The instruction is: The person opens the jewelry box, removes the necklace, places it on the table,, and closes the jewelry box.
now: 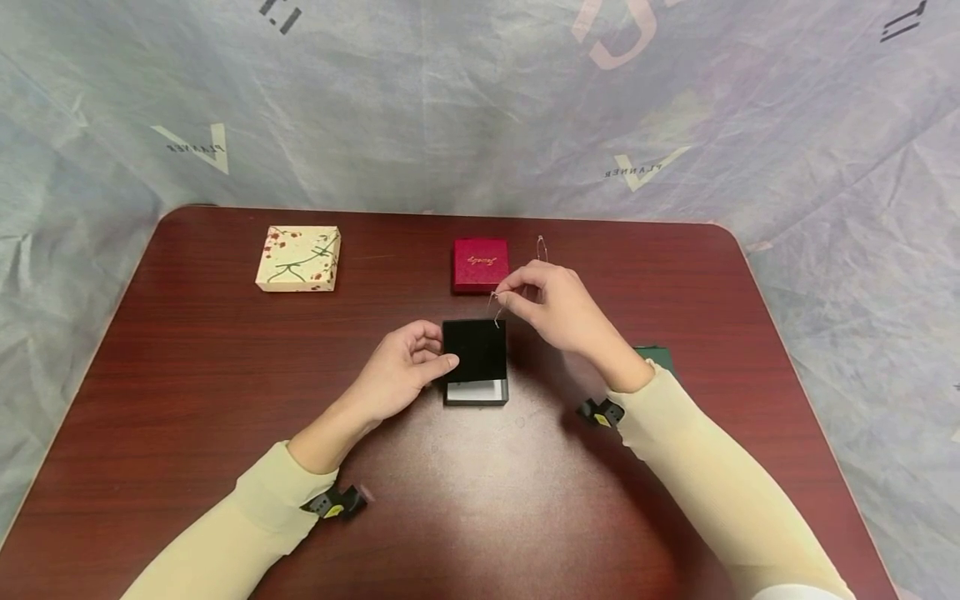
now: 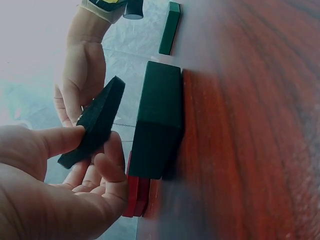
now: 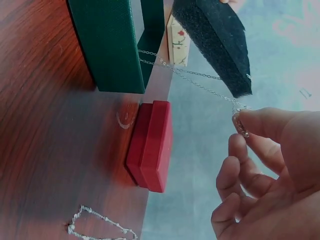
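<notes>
Left hand pinches black pad, right hand pinches thin chain. Strands reach into box; sharp tug could snag them on pad's edge.

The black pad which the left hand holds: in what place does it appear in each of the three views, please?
Head: the black pad is just below the picture's centre, held by the left hand.
Left wrist: left of centre, tilted.
Right wrist: at the top, right of centre.
Shared landmark: the red box, visible in all three.
</notes>
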{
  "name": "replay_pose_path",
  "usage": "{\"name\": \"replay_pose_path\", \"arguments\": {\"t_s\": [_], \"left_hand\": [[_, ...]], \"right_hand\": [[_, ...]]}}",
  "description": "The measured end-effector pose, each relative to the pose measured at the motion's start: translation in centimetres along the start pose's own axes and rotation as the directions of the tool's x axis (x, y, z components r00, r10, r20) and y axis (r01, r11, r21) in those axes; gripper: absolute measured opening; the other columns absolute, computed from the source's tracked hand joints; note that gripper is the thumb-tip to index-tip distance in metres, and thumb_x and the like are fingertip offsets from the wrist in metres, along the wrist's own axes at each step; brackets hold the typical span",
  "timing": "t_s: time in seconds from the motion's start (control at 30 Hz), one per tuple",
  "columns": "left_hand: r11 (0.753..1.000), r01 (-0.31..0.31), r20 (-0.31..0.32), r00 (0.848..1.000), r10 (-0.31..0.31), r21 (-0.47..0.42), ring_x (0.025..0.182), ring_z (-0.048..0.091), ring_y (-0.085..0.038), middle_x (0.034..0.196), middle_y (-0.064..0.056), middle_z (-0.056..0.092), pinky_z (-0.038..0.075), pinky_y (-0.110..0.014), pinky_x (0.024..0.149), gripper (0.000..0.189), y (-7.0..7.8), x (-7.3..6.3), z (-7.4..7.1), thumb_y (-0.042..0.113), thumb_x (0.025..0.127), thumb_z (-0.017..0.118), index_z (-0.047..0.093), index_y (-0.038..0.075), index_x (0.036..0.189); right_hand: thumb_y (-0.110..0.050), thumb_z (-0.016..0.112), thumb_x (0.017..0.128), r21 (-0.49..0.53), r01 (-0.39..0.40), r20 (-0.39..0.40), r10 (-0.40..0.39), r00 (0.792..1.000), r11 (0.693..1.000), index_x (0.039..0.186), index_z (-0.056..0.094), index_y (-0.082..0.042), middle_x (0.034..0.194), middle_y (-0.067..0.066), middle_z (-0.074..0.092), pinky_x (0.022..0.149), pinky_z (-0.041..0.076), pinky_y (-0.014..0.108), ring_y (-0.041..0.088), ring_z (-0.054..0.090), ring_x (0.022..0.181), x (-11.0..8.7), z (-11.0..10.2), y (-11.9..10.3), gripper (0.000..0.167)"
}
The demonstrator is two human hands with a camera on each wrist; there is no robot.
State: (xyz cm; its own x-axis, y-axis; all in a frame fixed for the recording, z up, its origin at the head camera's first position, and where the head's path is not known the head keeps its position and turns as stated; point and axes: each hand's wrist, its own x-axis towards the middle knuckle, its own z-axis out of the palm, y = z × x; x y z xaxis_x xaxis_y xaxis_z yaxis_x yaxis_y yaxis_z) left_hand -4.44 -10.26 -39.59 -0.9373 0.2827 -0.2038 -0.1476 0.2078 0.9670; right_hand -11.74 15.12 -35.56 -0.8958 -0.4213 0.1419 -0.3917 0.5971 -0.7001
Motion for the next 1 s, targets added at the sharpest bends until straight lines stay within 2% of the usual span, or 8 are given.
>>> {"name": "replay_pose_path", "arguments": {"t_s": [0.33, 0.5, 0.63, 0.8, 0.9, 1.0], "left_hand": [[1.000, -0.003, -0.004, 1.000, 0.003, 0.023, 0.098, 0.068, -0.020, 0.118, -0.019, 0.066, 0.055, -0.030, 0.076, 0.032, -0.3, 0.1, -0.1, 0.005, 0.098, 0.072, 0.058, -0.008, 0.124], [1.000, -0.010, -0.001, 1.000, 0.010, -0.001, 0.093, 0.067, -0.016, 0.116, -0.019, 0.066, 0.053, -0.026, 0.071, 0.032, -0.4, 0.1, -0.1, 0.001, 0.097, 0.070, 0.058, -0.009, 0.125], [1.000, -0.006, 0.004, 1.000, 0.006, -0.023, 0.090, 0.066, -0.014, 0.114, -0.017, 0.067, 0.053, -0.026, 0.070, 0.030, -0.3, 0.0, -0.1, -0.001, 0.096, 0.069, 0.059, -0.007, 0.124], [1.000, -0.014, 0.013, 1.000, 0.014, -0.028, 0.091, 0.066, -0.015, 0.113, -0.017, 0.068, 0.053, -0.028, 0.071, 0.029, -0.3, 0.0, -0.2, 0.000, 0.097, 0.068, 0.060, -0.007, 0.124], [0.999, -0.022, 0.025, 0.999, 0.023, -0.027, 0.093, 0.066, -0.016, 0.113, -0.017, 0.068, 0.053, -0.028, 0.073, 0.028, -0.3, 0.0, -0.3, 0.001, 0.098, 0.068, 0.060, -0.007, 0.124], [0.999, -0.023, 0.030, 0.999, 0.024, -0.024, 0.094, 0.067, -0.016, 0.113, -0.016, 0.068, 0.053, -0.028, 0.075, 0.028, -0.2, -0.1, -0.3, 0.001, 0.098, 0.068, 0.060, -0.007, 0.123]], "right_hand": [[-0.013, 0.074, 0.100, -0.003, -0.038, -0.009, 0.038, 0.999, 0.999, 0.107, 0.079, -0.011, 0.101, -0.001, 0.074, 0.073, 0.046, 0.035, 0.021, 0.056, 0.079, -0.9, -0.9, -0.2, 0.009], [-0.011, 0.073, 0.100, 0.015, -0.050, -0.009, 0.050, 0.999, 0.999, 0.108, 0.078, -0.008, 0.097, 0.000, 0.074, 0.077, 0.049, 0.034, 0.018, 0.061, 0.082, -1.2, -1.2, -0.2, 0.010], [-0.010, 0.073, 0.099, 0.019, -0.055, -0.020, 0.056, 0.998, 0.998, 0.106, 0.078, -0.009, 0.092, -0.001, 0.073, 0.073, 0.049, 0.032, 0.017, 0.061, 0.078, -1.4, -1.4, -0.1, 0.009], [-0.010, 0.072, 0.099, 0.022, -0.062, -0.031, 0.063, 0.998, 0.998, 0.106, 0.077, -0.009, 0.087, -0.001, 0.071, 0.064, 0.047, 0.030, 0.018, 0.057, 0.066, -1.5, -1.6, 0.2, 0.009], [-0.011, 0.073, 0.100, 0.020, -0.069, -0.031, 0.070, 0.997, 0.997, 0.107, 0.077, -0.007, 0.087, -0.001, 0.071, 0.062, 0.047, 0.030, 0.019, 0.057, 0.063, -1.6, -1.5, 0.4, 0.010], [-0.011, 0.073, 0.100, 0.004, -0.065, -0.032, 0.065, 0.997, 0.998, 0.107, 0.078, -0.007, 0.087, -0.001, 0.071, 0.064, 0.046, 0.030, 0.019, 0.056, 0.067, -1.5, -1.3, 0.7, 0.010]]}}
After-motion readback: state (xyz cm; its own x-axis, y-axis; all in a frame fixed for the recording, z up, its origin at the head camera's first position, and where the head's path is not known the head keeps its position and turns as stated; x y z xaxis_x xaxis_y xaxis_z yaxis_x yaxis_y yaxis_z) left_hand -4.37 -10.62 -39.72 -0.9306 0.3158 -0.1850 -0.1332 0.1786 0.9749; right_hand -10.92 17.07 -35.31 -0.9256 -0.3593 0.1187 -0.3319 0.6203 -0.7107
